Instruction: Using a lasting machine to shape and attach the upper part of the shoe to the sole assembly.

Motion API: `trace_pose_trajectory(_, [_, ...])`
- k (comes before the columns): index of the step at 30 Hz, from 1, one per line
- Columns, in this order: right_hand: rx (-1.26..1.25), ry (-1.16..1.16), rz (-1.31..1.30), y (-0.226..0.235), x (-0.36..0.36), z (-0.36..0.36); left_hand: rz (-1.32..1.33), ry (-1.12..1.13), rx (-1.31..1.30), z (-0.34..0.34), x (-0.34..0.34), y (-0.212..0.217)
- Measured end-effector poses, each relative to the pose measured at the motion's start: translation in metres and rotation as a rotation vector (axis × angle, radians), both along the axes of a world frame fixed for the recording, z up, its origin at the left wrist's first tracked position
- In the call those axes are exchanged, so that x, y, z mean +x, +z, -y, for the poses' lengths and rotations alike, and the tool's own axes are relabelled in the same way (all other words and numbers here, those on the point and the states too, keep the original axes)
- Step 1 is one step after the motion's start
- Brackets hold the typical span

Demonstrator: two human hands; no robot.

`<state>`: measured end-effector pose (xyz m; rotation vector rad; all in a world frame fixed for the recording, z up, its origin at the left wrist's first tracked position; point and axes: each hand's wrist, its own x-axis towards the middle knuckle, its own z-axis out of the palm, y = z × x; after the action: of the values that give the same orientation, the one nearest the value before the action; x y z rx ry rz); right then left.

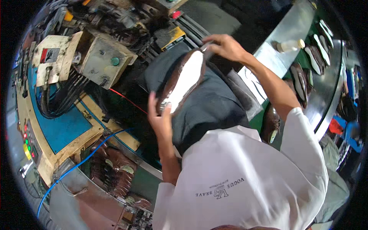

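A brown shoe upper on a last [188,78] lies sole side up over my lap, its white insole facing me. My left hand [160,115] grips its near end, thumb on the insole and fingers round the side. At the far end, my right hand [224,46] is closed, with its fingers pinched close to the shoe's tip. A small greyish thing shows at those fingertips, too blurred to name. Dark trousers [209,109] lie under the shoe.
A machine with a grey control box [103,61] and hoses stands at left, beside a blue-topped wooden bench [63,126]. A blue hose [82,163] crosses below it. Brown shoes [113,170] sit on a lower-left rack. At right, a metal-edged conveyor holds several shoes [299,82] and a bottle [289,46].
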<state>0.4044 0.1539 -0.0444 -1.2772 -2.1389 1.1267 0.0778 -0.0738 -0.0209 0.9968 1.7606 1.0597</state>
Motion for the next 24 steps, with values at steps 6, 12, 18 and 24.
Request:
trace_pose_trajectory(6, [0.122, -0.496, 0.599, -0.112, 0.149, 0.147, -0.361, -0.350, -0.209, 0.005, 0.056, 0.015])
trace_pose_trajectory(12, [0.249, -0.594, 0.643, -0.111, 0.135, 0.225, -0.481, -0.372, -0.253, -0.056, 0.047, 0.008])
trace_pose_trajectory(18, [0.027, -0.704, 0.279, -0.120, 0.159, 0.231, -0.635, -0.681, -0.154, -0.078, 0.033, 0.003])
trace_pose_trajectory(24, [-0.873, -0.671, -0.813, -0.018, 0.109, 0.166, -0.689, -0.804, -0.284, -0.089, 0.040, 0.018])
